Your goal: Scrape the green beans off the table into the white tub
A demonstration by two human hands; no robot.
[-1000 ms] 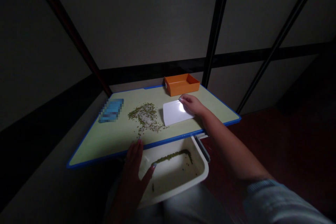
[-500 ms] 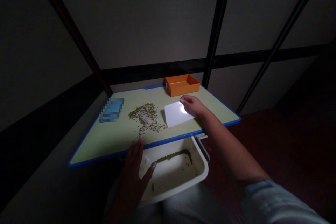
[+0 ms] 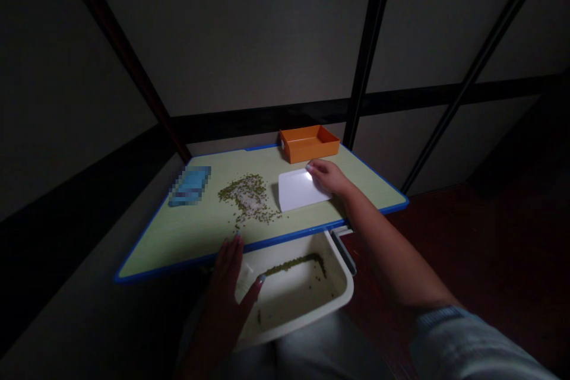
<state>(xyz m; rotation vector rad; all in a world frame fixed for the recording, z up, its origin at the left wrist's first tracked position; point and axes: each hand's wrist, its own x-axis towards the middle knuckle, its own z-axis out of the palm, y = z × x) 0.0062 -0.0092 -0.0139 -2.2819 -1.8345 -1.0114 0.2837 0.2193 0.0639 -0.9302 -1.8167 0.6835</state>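
Since the frame half a second earlier, only the white card (image 3: 299,191) and the right hand (image 3: 327,177) have moved, by a slight shift; its patch of glare is smaller. The left hand (image 3: 226,294), basin (image 3: 348,292) and grains (image 3: 244,193) show no clear change.

Head view, the only one supplied to me. I record the right hand pinching the card at its far edge, thumb uppermost. I record the left hand with fingers spread, fingertips at the near edge of the table (image 3: 187,243) and thumb over the basin; whether it grips the basin wall I cannot tell.

Governing relation: the grains lie scattered on the table, left of the card and beyond the left fingertips. I read their long axis as running from far left to near right, loosely. The card's long axis runs left to right, its free short edge just beside the nearest stray grains; contact I cannot confirm. Left fingertips are nearer the grains than the right hand is. The orange tray (image 3: 314,152) stands behind the card.
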